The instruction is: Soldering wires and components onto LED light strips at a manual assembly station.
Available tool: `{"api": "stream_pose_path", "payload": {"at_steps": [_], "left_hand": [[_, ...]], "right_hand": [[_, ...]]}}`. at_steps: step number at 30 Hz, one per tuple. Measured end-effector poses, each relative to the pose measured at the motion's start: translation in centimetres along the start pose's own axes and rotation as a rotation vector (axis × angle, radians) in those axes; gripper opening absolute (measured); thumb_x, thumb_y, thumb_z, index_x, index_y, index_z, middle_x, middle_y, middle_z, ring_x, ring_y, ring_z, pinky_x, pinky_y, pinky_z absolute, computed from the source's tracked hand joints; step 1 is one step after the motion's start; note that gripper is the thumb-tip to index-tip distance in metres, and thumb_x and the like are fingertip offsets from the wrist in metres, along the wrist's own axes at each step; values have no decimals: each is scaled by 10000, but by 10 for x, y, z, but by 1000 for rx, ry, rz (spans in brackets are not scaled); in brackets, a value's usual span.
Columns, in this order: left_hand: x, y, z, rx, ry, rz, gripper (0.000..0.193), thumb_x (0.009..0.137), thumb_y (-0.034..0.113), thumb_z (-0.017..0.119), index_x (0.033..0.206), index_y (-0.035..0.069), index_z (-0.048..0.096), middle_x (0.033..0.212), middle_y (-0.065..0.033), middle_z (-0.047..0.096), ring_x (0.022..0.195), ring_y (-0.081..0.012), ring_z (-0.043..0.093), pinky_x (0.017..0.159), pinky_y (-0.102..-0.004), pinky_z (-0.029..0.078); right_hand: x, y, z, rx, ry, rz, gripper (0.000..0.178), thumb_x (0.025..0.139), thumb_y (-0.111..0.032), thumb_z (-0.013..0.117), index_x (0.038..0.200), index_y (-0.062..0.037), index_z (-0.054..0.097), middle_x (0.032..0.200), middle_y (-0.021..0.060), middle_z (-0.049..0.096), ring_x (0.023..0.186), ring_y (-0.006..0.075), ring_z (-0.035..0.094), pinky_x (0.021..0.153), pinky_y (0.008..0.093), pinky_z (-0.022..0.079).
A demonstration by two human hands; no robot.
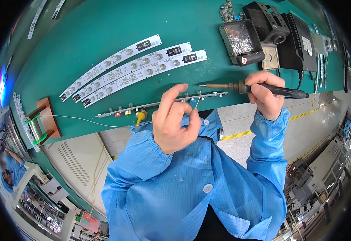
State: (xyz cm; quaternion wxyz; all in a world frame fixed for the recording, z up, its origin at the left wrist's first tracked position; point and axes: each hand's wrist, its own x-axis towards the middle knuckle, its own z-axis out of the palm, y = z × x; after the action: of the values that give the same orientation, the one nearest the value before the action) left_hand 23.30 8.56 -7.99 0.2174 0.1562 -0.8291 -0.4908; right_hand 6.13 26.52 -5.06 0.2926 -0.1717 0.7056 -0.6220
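My right hand (267, 94) grips a soldering iron (290, 92), its tip pointing left above the green bench mat. In my left hand (174, 122) is a thin solder wire (198, 102); its free end sticks up past my thumb, and the index finger is stretched out. The wire trails left to a spool (36, 129) on a brown wooden stand (52, 118). Between my hands and the mat, a narrow circuit board (155, 105) stands on edge near the bench front, with springs and small coloured parts along it. My left hand hides part of this board.
Three curved white circuit boards (143, 72) lie farther back on the mat. At the back right stand a black solder-scrap tray (239, 38), an iron holder (265, 22), a sponge dish (270, 57) and a black box (298, 42). A yellow plug-like part (141, 116) sits by the bench edge.
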Motion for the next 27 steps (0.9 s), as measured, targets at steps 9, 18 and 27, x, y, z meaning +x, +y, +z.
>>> {"api": "stream_pose_path", "payload": {"at_steps": [9, 18, 27], "left_hand": [[0, -11, 3, 38, -15, 177, 166, 661, -66, 691, 717, -3, 547, 1073, -203, 654, 672, -212, 666, 573, -272, 529], [2, -7, 4, 68, -3, 192, 167, 660, -70, 691, 729, -1, 555, 1027, -179, 658, 694, -246, 656, 577, -308, 530], [10, -5, 5, 118, -4, 150, 166, 659, -62, 692, 722, 5, 553, 1038, -185, 666, 726, -282, 656, 622, -335, 537]], "right_hand": [[-14, 11, -2, 72, 28, -64, 257, 792, -163, 632, 918, 61, 633, 888, 186, 624, 515, 130, 502, 465, 229, 417], [-16, 10, -1, 89, 37, -98, 259, 816, -168, 624, 927, 66, 628, 869, 181, 625, 516, 139, 508, 471, 238, 425], [-12, 11, 2, 72, 59, -73, 252, 816, -160, 621, 922, 69, 638, 848, 160, 626, 518, 136, 518, 473, 240, 428]]}}
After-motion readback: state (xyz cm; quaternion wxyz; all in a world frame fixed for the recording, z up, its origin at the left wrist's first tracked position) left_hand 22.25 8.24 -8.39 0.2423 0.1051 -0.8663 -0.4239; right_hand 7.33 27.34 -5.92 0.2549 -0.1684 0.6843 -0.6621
